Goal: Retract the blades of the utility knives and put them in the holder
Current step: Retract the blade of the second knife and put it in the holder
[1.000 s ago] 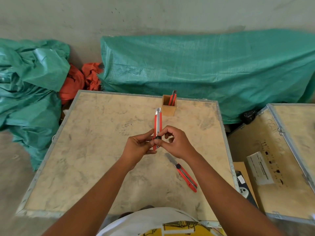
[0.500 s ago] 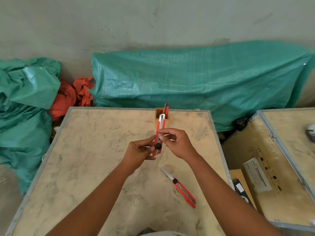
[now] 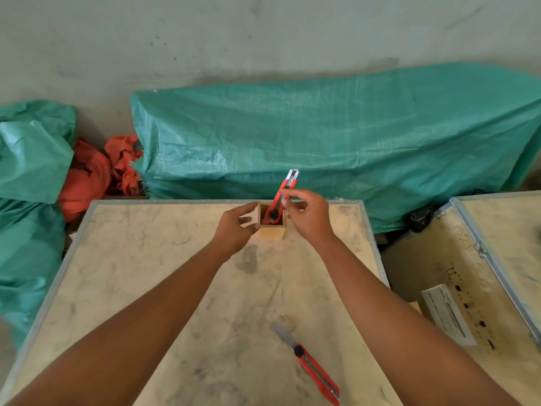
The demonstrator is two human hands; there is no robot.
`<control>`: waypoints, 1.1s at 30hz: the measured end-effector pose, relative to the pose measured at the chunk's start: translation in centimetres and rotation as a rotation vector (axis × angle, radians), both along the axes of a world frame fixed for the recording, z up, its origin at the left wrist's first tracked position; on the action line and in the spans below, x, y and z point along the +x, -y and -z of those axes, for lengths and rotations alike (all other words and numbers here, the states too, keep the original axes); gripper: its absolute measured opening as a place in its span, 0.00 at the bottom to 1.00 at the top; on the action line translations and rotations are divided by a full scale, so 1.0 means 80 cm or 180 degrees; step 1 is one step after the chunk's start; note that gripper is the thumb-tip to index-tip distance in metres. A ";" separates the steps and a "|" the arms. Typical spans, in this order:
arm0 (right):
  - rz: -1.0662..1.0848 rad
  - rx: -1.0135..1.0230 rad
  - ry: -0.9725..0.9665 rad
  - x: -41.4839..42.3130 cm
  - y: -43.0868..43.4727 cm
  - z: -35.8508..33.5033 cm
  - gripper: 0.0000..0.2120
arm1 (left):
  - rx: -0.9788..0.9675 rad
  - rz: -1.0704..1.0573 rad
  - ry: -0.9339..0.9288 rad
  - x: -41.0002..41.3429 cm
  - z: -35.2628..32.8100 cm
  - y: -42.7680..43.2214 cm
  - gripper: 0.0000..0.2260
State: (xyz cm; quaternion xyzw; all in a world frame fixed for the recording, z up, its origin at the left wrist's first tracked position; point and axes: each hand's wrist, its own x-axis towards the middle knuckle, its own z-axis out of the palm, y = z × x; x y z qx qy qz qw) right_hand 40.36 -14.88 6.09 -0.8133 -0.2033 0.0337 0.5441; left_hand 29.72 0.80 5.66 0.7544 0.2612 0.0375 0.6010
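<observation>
A small wooden holder (image 3: 270, 231) stands near the far edge of the wooden tabletop (image 3: 146, 288). My right hand (image 3: 307, 218) grips a red utility knife (image 3: 285, 190) with its blade drawn in, tilted, its lower end inside the holder's opening. Red knife handles show inside the holder. My left hand (image 3: 237, 230) is open, its fingers touching the holder's left side. A second red utility knife (image 3: 310, 366) lies on the table near me, its blade still sticking out toward the upper left.
Green tarpaulin-covered bundles (image 3: 336, 142) lie behind the table and at the left (image 3: 29, 171), with orange cloth (image 3: 96, 171) between them. A second wooden crate (image 3: 497, 259) with a white box (image 3: 446, 316) stands at the right.
Both hands carried the knife away from me to the holder. My left hand let go of it and went to the holder's side; my right hand lowered its end into the holder.
</observation>
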 end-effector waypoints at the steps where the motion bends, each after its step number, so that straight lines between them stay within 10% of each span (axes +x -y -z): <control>1: -0.0027 -0.0107 0.0081 0.017 -0.013 0.020 0.10 | 0.0136 0.0021 -0.0197 0.017 0.020 -0.010 0.27; 9: -0.0042 -0.0407 0.0593 0.041 -0.049 0.064 0.10 | 0.0257 0.0397 -0.0632 0.068 0.058 -0.020 0.43; 15: -0.0196 -0.0762 0.0528 0.038 -0.059 0.098 0.14 | 0.0158 0.0418 -0.0361 0.074 0.086 -0.021 0.29; 33: -0.0128 -0.0638 0.0377 -0.006 -0.003 0.081 0.12 | -0.0093 -0.0268 -0.0580 0.026 0.068 0.006 0.31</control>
